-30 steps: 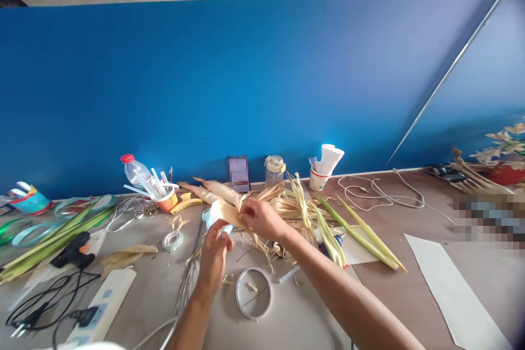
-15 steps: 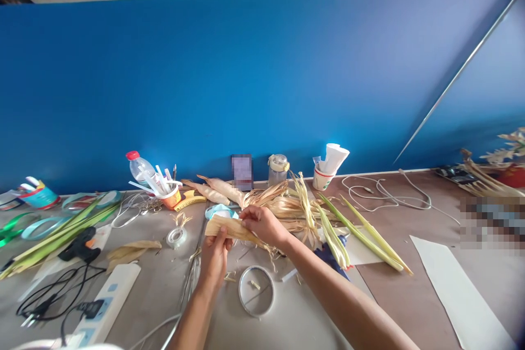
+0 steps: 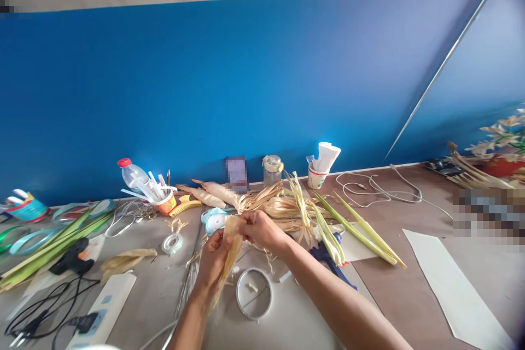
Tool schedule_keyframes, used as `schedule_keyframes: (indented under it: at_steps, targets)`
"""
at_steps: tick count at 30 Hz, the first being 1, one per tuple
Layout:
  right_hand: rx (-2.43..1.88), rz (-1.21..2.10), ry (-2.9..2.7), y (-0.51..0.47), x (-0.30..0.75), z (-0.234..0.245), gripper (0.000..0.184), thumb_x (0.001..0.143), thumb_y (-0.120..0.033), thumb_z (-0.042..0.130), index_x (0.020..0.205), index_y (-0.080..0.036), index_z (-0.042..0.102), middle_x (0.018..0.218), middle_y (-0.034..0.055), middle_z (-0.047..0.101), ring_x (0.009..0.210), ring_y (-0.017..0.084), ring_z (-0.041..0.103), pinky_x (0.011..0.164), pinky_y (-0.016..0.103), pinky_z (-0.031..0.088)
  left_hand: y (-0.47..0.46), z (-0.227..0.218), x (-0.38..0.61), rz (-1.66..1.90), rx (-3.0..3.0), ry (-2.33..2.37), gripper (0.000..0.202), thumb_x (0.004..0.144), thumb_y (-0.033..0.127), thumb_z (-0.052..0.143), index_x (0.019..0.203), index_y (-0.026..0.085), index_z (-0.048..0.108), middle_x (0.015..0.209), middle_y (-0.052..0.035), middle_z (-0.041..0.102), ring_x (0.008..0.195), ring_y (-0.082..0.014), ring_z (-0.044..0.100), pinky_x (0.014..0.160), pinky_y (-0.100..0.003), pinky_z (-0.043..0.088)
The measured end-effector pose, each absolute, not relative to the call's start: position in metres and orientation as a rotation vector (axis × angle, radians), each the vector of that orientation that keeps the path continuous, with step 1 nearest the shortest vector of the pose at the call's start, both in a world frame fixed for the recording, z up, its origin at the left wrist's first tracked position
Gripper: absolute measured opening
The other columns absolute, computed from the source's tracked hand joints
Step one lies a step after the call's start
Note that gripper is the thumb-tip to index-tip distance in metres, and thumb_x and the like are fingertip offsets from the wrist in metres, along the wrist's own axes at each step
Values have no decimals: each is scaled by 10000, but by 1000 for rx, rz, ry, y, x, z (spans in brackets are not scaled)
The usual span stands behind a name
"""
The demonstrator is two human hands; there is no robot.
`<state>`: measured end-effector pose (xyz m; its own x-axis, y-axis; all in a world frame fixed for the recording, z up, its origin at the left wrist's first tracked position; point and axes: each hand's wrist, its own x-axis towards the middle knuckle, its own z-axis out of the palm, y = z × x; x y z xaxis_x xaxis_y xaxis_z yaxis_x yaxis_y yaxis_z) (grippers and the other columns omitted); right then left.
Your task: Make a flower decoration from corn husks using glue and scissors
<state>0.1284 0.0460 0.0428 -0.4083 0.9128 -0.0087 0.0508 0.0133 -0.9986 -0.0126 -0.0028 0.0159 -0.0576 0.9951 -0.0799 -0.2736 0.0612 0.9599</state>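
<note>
The left hand (image 3: 214,258) and right hand (image 3: 262,229) are holding 1 dry husk (image 3: 233,238) between their fingertips, above the table (image 3: 305,311).

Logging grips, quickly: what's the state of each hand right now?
Left hand: closed, holding the dry husk strip.
Right hand: closed, pinching the same strip near its top.

"What is being shown bare?"
"A slim, tapering left forearm (image 3: 192,317) and matching right forearm (image 3: 332,299) are being shown."
"What else?"
"A bare left hand (image 3: 213,257) and bare right hand (image 3: 261,231) are being seen."
</note>
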Motion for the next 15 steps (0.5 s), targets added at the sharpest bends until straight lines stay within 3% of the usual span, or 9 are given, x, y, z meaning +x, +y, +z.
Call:
schedule_keyframes:
  at_steps: [5,8,11,15]
  targets:
    - [-974,1489,-1088,48,147,34,184,653,-301,599,599,-174,478,415,-78,446,354,48,321,375,187,214,4,10,-24,1440,699,893,201,651,312,722,767,184,619,516,66,497,443,-57,413,525,-211,394]
    - [-965,1341,-830,45,156,35,212,649,-324,617,639,-178,463,453,-72,481,374,49,353,397,182,254,5,6,-23,1486,650,864,189,674,289,714,796,177,623,494,91,414,407,-27,309,541,-200,395]
    - [-933,1286,-757,37,150,33,192,646,-305,606,686,-181,465,538,-44,557,404,60,414,423,187,312,1,5,-13,1357,768,871,284,651,319,734,862,156,636,659,19,541,516,-59,429,590,-226,410]
    - [-962,1335,-887,22,127,22,106,638,-209,536,720,-187,472,541,-48,562,390,67,425,401,183,316,-5,7,-1,1290,903,782,372,686,448,673,910,152,642,822,-52,590,617,-108,485,612,-255,412]
